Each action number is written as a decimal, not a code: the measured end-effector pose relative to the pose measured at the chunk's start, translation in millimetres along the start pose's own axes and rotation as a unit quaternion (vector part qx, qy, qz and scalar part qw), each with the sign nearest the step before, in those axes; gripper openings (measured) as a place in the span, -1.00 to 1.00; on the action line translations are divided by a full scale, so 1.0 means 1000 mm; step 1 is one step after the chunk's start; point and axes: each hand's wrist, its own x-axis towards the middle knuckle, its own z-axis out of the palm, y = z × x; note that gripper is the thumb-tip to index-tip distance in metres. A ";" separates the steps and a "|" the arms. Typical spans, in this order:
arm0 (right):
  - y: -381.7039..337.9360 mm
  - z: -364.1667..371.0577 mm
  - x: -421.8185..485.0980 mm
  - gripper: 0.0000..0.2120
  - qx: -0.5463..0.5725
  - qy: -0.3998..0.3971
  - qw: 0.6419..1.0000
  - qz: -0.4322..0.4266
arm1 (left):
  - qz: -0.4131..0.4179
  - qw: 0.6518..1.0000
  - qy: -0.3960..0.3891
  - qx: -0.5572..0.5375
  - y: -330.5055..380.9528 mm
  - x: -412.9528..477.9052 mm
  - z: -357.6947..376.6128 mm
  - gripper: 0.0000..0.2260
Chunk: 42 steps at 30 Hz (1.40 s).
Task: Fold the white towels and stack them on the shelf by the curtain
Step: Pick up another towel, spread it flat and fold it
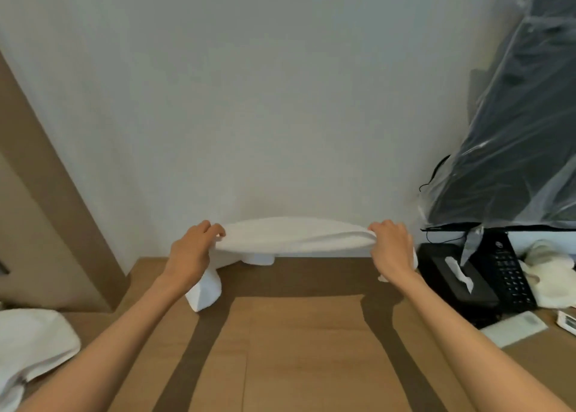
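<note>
At table (296, 349) near-left edge: spare towel (34, 340), heaped. Above table's far edge: grips towel (293, 237) ends with left hand (190, 249) and right hand (391, 246), fingers curled, pulling it taut, probably to square edges before folding. Shelf not visible.

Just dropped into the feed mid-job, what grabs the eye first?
A white towel stretched between the left hand and right hand, above the wooden table at centre. At upper right looms a plastic-wrapped dark object above a black tissue box; a second towel lies lower left.
</note>
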 end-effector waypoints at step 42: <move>0.069 0.113 -0.176 -0.18 -0.092 -0.499 0.853 0.121 | -0.145 0.924 -0.353 -0.001 0.088 -0.195 0.158 -0.37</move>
